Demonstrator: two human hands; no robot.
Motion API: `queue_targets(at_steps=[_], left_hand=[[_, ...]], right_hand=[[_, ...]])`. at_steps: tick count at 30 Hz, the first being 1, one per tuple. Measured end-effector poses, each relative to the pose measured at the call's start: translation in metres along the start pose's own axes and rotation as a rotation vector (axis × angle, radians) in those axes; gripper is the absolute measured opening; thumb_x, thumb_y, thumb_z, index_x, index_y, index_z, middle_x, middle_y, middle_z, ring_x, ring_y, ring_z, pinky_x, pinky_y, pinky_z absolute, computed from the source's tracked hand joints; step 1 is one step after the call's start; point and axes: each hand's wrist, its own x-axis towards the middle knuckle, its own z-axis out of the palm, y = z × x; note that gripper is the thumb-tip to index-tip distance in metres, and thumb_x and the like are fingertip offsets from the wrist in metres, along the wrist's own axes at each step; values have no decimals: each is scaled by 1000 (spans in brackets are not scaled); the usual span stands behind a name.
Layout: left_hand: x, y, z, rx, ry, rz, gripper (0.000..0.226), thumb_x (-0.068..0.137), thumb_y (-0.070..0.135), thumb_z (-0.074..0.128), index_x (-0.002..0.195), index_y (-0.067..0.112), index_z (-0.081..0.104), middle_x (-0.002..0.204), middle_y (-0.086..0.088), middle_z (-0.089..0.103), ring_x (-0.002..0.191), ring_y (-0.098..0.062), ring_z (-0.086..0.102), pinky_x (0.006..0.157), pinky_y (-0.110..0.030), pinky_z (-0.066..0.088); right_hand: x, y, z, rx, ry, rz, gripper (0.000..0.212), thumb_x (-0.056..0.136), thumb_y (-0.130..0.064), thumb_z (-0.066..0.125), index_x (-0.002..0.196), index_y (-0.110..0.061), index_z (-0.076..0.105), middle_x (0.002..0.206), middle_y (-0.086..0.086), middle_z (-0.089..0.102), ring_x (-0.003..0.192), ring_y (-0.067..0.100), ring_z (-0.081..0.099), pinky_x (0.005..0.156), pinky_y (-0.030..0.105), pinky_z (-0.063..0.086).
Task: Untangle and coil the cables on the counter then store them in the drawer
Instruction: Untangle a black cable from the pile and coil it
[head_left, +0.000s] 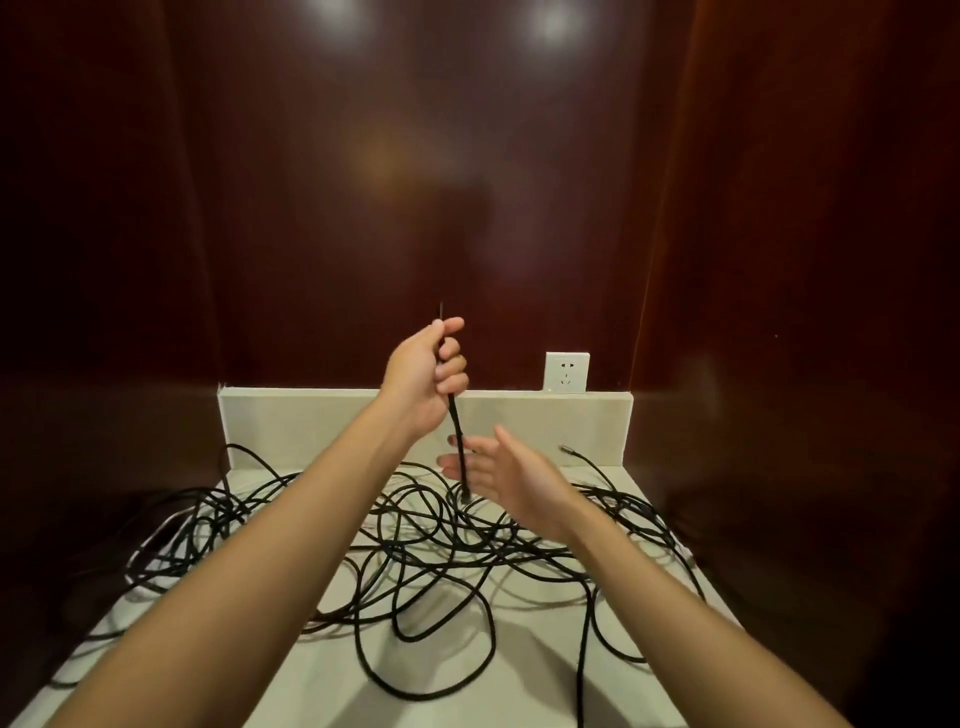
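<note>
A tangle of thin black cables (415, 551) sprawls over the pale counter (519, 670). My left hand (423, 371) is raised above the pile and grips one black cable end (458, 431), whose tip sticks up past the fist. The strand runs straight down from the fist into the heap. My right hand (501, 467) hovers just right of that strand with straight fingers, holding nothing. A cable plug end (566, 450) lies near the back right. No drawer is in view.
A low pale backsplash (545, 421) runs along the counter's back edge. A white wall socket (567, 372) sits above it on the dark glossy wood wall. Cable loops spill over the counter's left edge (156, 545) and right edge.
</note>
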Motion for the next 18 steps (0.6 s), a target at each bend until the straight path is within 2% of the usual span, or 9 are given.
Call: queue_targets(at_steps=[2,4,5,8,10,11,13,15,18], left_hand=[[2,8,-1,-32,10,-9,27,110,21,33,100,9,55,54,5,38,36,-4,26,32,-16,21],[1,14,-4,-3,41,26,25,110,20,34,103,10,56,62,3,43,42,-5,36,39,-17,31],[-1,16,-7,42,50,43,24,109,20,36,104,11,57,69,1,49,50,-7,45,47,-19,39],[-7,15,-19,246,35,7,30,109,35,36,113,14,57,94,-6,66,85,-20,65,77,-34,53],[-12,9,-31,386,39,-56,44,108,44,33,126,10,53,106,-12,67,95,-26,67,93,-46,54],[-16,5,-36,451,40,-88,50,107,48,31,131,8,51,110,-14,66,95,-27,67,96,-49,52],[-27,-1,-44,579,10,-139,59,107,53,25,134,7,50,109,-13,66,90,-25,67,86,-45,54],[-39,-6,-50,676,-67,-191,66,105,59,19,132,9,53,104,-12,69,89,-26,70,79,-39,53],[-54,-11,-54,711,-204,-244,68,103,62,16,126,13,56,102,-13,74,91,-28,73,77,-36,56]], right_hand=[[1,5,12,-17,8,-48,47,108,-36,23,123,-12,60,97,1,69,102,22,65,101,36,43],[2,4,21,-24,76,-110,37,108,-25,29,107,-9,63,75,-1,53,74,16,51,82,32,41],[2,2,25,11,101,-145,33,108,-19,30,100,-9,61,69,-2,44,66,13,42,73,29,37],[4,-14,37,228,153,-237,28,108,-17,30,93,-10,52,61,-5,35,59,12,32,63,28,31],[7,-30,41,349,187,-278,28,108,-18,30,96,-9,53,61,-3,38,60,12,36,64,26,34],[9,-38,41,377,201,-301,28,108,-17,31,99,-8,56,64,-2,41,62,12,40,65,25,37],[15,-51,39,366,249,-351,30,107,-16,34,105,-7,62,69,-2,47,65,9,46,66,23,40],[21,-62,36,336,315,-380,29,105,-16,39,110,-9,67,71,-4,47,65,7,45,65,21,39],[29,-75,31,385,369,-344,28,103,-17,43,115,-10,68,70,-5,45,64,6,42,63,21,36]])
